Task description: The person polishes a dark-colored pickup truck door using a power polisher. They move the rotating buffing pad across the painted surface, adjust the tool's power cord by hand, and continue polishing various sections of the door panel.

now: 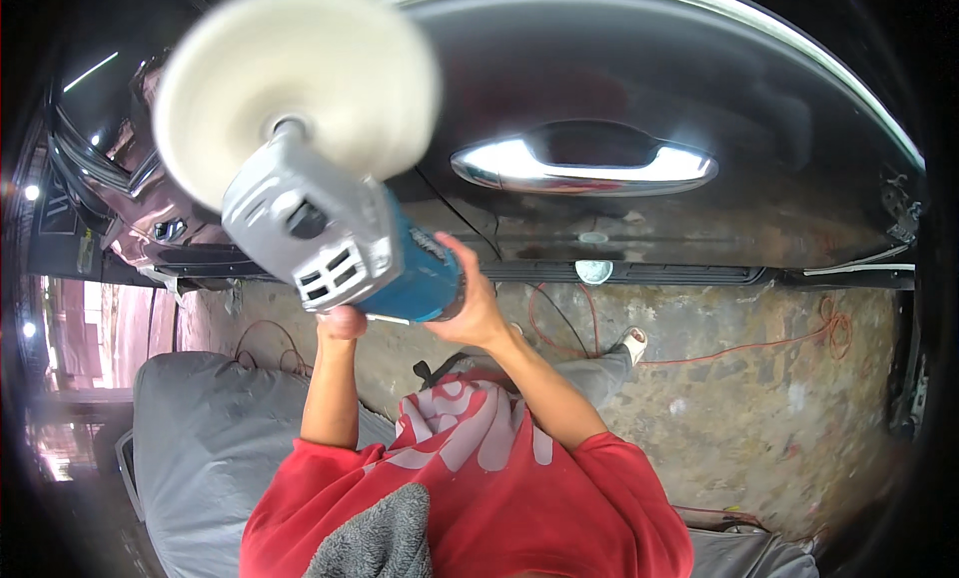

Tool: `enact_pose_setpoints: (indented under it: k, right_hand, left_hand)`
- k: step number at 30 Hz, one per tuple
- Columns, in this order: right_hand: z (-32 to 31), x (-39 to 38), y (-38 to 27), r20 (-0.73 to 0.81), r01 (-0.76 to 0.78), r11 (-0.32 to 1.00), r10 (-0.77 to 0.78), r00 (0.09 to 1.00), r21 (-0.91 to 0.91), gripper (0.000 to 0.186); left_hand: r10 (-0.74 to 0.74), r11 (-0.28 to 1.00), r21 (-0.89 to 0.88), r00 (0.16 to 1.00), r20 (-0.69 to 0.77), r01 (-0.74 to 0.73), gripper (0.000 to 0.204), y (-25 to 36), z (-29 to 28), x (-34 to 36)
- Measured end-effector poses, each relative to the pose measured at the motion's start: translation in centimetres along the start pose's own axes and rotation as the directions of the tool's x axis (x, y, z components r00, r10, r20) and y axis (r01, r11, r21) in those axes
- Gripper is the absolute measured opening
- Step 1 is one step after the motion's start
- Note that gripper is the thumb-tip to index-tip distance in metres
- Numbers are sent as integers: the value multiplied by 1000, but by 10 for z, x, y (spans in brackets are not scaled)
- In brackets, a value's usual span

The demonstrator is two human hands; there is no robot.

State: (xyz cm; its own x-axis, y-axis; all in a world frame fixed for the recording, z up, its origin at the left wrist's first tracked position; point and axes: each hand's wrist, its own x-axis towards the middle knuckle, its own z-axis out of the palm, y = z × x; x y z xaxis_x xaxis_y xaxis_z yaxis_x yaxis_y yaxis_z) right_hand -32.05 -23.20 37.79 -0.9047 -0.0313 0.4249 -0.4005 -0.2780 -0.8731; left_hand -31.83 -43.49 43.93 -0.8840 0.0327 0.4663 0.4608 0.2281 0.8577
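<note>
Both of my hands hold up a blue and silver power polisher [415,268] in front of a dark car door. Its round white pad [350,68] faces up and left; the rim is smeared, as by motion. My right hand [475,303] wraps round the blue motor housing. Beneath the silver gear head, my left hand [345,323] is closed against the tool, with most of its fingers hidden behind it. The glossy door panel [619,63] carries a chrome door handle [589,168], right of the tool. Whether the pad touches the car, I cannot tell.
At lower left lies a grey padded cover [210,448]. A thin red cord [719,356] runs over the stained concrete floor [729,428] and coils at the right. A grey towel [385,533] hangs over my red shirt. The car's lower sill [679,275] crosses the middle.
</note>
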Motion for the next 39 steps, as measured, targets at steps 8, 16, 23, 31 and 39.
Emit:
enact_pose_setpoints:
  k: [8,16,23,31,39]
  right_hand:
    - [-30,-6,-22,-117,34,999,-32,993,18,97]
    - [-10,-7,-20,84,-88,988,99,992,-128,96]
    - [-24,-2,-77,347,-219,902,354,869,-373,103]
    - [-128,-14,-212,114,-451,721,586,803,-526,105]
    - [-232,-82,-256,-108,-440,695,467,878,-569,107]
  left_hand:
    - [-46,997,-60,998,36,48,89,77,94,44]
    - [-41,994,-111,984,-175,22,95,14,23,1]
    - [-115,916,-401,946,-305,-18,95,41,41,12]
    - [-279,850,-485,957,-78,208,83,127,163,4]
    - [-224,550,-732,915,335,402,94,167,288,8]
